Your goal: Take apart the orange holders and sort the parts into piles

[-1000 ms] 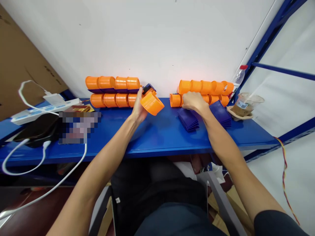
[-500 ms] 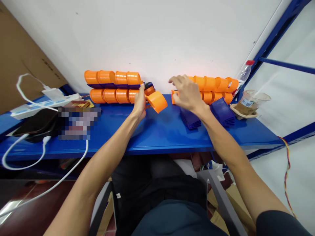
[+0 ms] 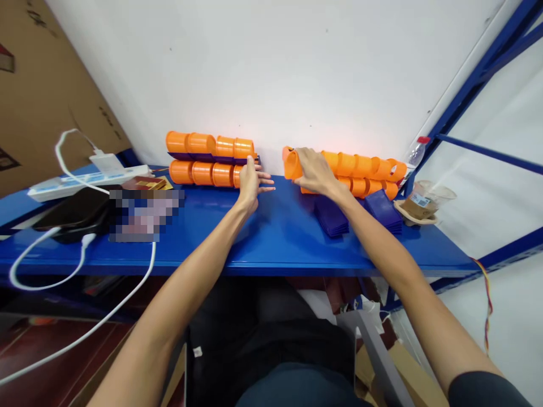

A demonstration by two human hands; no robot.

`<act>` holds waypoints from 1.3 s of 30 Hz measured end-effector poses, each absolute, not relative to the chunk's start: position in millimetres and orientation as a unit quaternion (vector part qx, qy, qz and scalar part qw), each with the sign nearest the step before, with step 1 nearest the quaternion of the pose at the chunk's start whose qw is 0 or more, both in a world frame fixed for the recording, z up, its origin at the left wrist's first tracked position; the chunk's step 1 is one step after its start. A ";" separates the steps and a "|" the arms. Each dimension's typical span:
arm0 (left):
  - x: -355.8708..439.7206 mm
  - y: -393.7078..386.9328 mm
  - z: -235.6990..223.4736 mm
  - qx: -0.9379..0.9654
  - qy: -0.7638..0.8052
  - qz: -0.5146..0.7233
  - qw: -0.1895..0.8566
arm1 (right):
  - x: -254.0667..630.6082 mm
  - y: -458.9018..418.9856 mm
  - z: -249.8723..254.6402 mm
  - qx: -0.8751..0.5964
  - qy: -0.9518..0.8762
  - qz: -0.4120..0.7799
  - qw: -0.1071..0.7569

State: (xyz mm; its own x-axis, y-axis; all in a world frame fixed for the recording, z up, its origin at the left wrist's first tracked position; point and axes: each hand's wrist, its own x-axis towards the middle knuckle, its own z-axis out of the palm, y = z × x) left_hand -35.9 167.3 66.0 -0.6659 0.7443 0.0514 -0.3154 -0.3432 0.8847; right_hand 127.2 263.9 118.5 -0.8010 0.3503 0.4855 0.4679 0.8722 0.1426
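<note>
Next to the right end of the left stack of orange cylinders (image 3: 199,142), my left hand (image 3: 250,183) is open, its fingers stretched to the right. Its thumb is close to or touching the end cylinder. My right hand (image 3: 316,172) is closed around an orange plastic cylinder (image 3: 292,164) at the left end of the right stack of orange cylinders (image 3: 362,165). Thin dark blue sheeting (image 3: 199,158) lies between the two rows of the left stack. In front of the right stack lie two piles of flat blue pieces, a nearer pile (image 3: 331,217) and a farther pile (image 3: 384,210).
On the blue shelf (image 3: 263,237), a power strip (image 3: 85,183), black device (image 3: 78,212) and white cables stand left. A drink cup (image 3: 426,200) in a cardboard holder and a red-capped bottle (image 3: 418,151) are at right. Blue rack posts rise behind them.
My left hand held an orange cylinder earlier and has now let go, with its fingers spread. My right hand moved left and closed on an orange cylinder.
</note>
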 end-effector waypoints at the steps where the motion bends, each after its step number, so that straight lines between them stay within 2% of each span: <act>1: -36.4 167.0 67.9 0.231 0.461 0.792 0.327 | 123.3 272.1 123.5 -0.241 -0.939 -0.125 0.210; 8: -40.7 168.5 70.0 0.243 0.431 0.814 0.305 | 90.0 285.3 115.9 -0.265 -0.957 -0.104 0.054; 16: -35.2 166.2 72.7 0.309 0.483 0.770 0.281 | 87.9 290.9 99.5 -0.265 -0.951 -0.156 0.017; 19: -30.4 165.6 71.9 0.406 0.537 0.681 0.288 | 91.9 292.4 98.3 -0.267 -0.948 -0.171 0.012; 23: -24.4 164.3 68.3 0.549 0.627 0.485 0.263 | 95.5 294.4 92.9 -0.264 -0.947 -0.182 0.008; 28: -22.4 157.3 62.8 0.646 0.704 0.287 0.071 | 98.7 299.1 88.6 -0.256 -0.949 -0.180 0.016; 31: -20.2 152.3 61.8 0.667 0.719 0.193 0.009 | 95.0 303.6 100.8 -0.265 -0.954 -0.139 -0.005; 33: -17.9 150.6 62.3 0.683 0.713 0.156 -0.004 | 86.0 305.1 113.9 -0.277 -0.956 -0.098 0.009; 37: -15.0 150.6 62.8 0.697 0.705 0.132 -0.019 | 49.2 298.4 132.9 -0.247 -0.956 -0.063 0.146; 39: -15.1 150.9 62.3 0.698 0.704 0.130 -0.021 | 25.2 292.1 134.7 -0.221 -0.956 -0.055 0.184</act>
